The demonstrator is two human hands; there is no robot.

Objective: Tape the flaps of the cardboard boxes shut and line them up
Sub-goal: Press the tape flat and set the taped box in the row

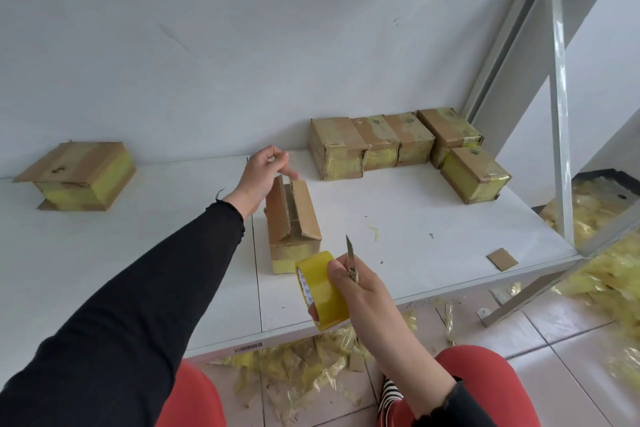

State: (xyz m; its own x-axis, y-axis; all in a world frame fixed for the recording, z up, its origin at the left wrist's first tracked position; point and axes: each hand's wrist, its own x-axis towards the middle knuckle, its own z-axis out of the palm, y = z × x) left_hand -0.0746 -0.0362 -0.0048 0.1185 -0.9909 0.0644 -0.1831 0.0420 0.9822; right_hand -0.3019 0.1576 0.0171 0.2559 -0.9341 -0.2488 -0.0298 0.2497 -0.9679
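A cardboard box (292, 229) with its two top flaps standing up sits in the middle of the white table (398, 218). My left hand (265, 173) hovers at the box's far end, fingers loosely curled by the flap tips, holding nothing that I can see. My right hand (360, 282), near the table's front edge, grips a yellow tape roll (320, 289) together with a small knife (351, 258), blade pointing up. Several taped boxes (372, 144) stand in a row at the back right, one more (474, 175) in front of them.
Another box (78, 175) with flaps spread lies at the far left by the wall. A cardboard scrap (502, 258) lies near the table's right edge. A white metal frame (561, 97) rises on the right. Yellow tape scraps (606, 274) litter the floor.
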